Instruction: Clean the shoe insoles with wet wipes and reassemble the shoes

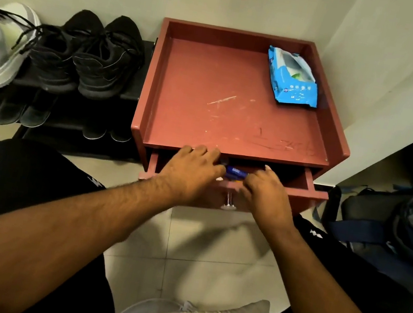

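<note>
Pale walls and a tiled floor hold a black shoe rack (51,114) beside a red bench (236,101), and the black shoes (86,54) sit together on the rack with no insoles out, so the cleaning looks not begun. Both hands reach into the open drawer (304,183): the left hand (191,173) has its fingers curled over a small blue thing (235,172), and the right hand (267,194) seems to pinch its other end. Wet wipes (292,77) lie in the bench's far right corner, their blue pack's writing too small to read.
</note>
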Available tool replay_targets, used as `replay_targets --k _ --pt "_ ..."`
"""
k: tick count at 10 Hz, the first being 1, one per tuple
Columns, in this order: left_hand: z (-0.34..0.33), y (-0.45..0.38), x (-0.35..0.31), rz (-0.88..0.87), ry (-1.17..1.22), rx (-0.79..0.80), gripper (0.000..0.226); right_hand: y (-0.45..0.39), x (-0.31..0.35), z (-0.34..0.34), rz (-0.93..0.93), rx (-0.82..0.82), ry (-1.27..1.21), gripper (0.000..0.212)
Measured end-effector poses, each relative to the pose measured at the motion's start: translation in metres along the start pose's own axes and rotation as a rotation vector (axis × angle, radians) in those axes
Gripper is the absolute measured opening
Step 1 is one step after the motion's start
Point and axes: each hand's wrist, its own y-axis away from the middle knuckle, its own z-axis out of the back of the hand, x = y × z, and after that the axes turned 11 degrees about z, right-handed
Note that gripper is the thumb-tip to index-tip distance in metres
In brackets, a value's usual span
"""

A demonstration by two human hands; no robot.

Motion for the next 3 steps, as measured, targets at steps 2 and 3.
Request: replay_targets --k 2,3 --pt "-0.011 -0.005 0.019 0.188 0.051 -0.061 0.057 -0.041 0.025 0.005 0.003 0.009 0.024 0.012" --pt "-0.008 0.004 0.032 0.233 0.079 -0.007 0.062 -0.048 0.044 0.024 -0.013 0.075 0.026 0.012"
